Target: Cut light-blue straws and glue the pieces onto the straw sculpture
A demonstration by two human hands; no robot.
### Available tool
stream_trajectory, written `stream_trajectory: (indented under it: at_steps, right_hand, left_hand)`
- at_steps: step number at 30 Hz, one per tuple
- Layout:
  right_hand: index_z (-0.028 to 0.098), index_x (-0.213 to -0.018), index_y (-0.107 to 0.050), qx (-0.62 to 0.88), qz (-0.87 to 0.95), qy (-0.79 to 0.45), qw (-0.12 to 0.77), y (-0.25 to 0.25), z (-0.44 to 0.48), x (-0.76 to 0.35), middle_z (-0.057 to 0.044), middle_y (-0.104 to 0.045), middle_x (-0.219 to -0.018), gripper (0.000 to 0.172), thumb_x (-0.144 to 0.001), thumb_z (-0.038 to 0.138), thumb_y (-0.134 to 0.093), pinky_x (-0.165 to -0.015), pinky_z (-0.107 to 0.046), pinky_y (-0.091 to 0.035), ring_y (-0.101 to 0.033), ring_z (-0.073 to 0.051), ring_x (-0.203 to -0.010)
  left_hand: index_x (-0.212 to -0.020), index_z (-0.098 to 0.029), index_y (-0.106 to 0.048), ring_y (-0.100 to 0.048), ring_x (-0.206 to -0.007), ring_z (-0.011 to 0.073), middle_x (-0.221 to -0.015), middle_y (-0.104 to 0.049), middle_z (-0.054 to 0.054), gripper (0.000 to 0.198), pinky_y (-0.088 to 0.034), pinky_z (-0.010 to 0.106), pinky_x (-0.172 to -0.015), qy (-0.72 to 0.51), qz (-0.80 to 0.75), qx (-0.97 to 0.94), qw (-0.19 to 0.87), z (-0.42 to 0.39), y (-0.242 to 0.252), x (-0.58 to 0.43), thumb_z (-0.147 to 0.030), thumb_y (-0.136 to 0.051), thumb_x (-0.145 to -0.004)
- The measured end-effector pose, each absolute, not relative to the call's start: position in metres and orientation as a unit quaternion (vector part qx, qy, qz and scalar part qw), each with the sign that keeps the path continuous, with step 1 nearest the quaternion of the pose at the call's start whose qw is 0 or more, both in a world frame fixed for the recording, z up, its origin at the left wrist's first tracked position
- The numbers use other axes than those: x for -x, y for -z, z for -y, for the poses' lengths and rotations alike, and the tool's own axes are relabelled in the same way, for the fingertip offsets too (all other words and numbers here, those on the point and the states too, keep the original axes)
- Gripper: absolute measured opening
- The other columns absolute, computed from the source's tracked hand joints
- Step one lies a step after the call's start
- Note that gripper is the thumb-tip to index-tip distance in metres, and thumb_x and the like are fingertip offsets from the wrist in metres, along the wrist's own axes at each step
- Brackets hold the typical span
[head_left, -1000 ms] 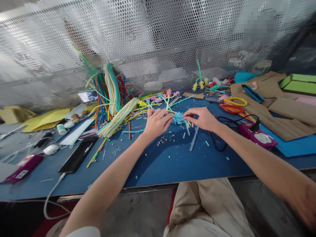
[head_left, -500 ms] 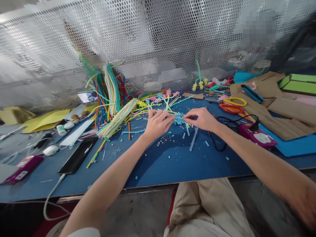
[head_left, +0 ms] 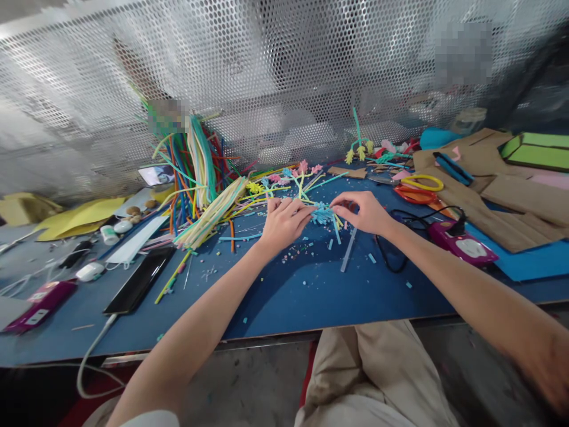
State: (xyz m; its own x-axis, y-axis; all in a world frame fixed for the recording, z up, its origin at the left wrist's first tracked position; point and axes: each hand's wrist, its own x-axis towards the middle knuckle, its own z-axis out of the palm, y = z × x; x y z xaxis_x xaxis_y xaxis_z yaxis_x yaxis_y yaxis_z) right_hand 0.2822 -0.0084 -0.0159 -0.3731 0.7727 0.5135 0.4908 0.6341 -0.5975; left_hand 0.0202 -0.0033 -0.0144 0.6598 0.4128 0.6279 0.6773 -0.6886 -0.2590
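A fluffy light-blue pipe-cleaner flower (head_left: 320,214) is pinched in the fingertips of my left hand (head_left: 287,222), just above the blue table. At the flower's right edge is my right hand (head_left: 362,212), its thumb and index finger slightly apart with nothing visible between them. Blue and yellow stem ends hang below the flower. Behind my left hand lie finished pink and blue pipe-cleaner blossoms (head_left: 303,168) on pale yellow stems. A clear stick (head_left: 348,251) rests on the table below my right hand.
Bundled pipe cleaners (head_left: 202,160) stand at the left, beside a phone (head_left: 140,280) on a cable. To the right are scissors (head_left: 418,182), a cutter (head_left: 453,168), cardboard (head_left: 524,201) and a purple power strip (head_left: 464,243). A perforated metal screen (head_left: 284,77) rises behind.
My right thumb and index finger have parted and drawn slightly away from the blue flower. My left hand keeps its hold in nearly the same place.
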Motion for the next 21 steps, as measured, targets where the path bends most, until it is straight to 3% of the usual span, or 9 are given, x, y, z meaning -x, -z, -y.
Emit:
stream_trajectory:
  at_steps: [6, 12, 21]
  right_hand:
    - [0.021, -0.106, -0.072, 0.373, 0.815, -0.162, 0.413, 0.0157, 0.0072, -0.2838, -0.006, -0.073, -0.098, 0.026, -0.093, 0.039, -0.059, -0.07, -0.032, -0.05, -0.063, -0.018, -0.078]
    - [0.025, -0.106, -0.073, 0.306, 0.854, -0.11, 0.406, 0.0166, 0.008, -0.2776, -0.007, -0.067, -0.112, 0.019, -0.094, 0.036, -0.061, -0.099, -0.042, -0.046, -0.06, -0.023, -0.106]
    - [0.025, -0.098, -0.073, 0.285, 0.868, -0.088, 0.397, 0.0205, 0.0034, -0.2778, -0.005, -0.07, -0.102, 0.015, -0.096, 0.034, -0.061, -0.094, -0.04, -0.047, -0.061, -0.021, -0.099]
  left_hand:
    - [-0.118, -0.028, -0.069, -0.057, -0.087, 0.0211, -0.092, -0.069, 0.005, 0.024, -0.03, 0.042, -0.084, 0.263, 0.308, 0.877, 0.257, 0.003, 0.0155, -0.0211, -0.031, -0.052, -0.101]
    - [-0.115, -0.026, -0.07, -0.057, -0.087, 0.0201, -0.092, -0.069, 0.004, 0.022, -0.032, 0.04, -0.082, 0.253, 0.288, 0.888, 0.253, 0.0029, 0.0158, -0.0224, -0.032, -0.055, -0.1]
    - [-0.115, -0.028, -0.07, -0.056, -0.085, 0.0183, -0.089, -0.068, 0.003, 0.022, -0.032, 0.038, -0.084, 0.233, 0.275, 0.893, 0.269, 0.0057, 0.0157, -0.027, -0.031, -0.054, -0.101]
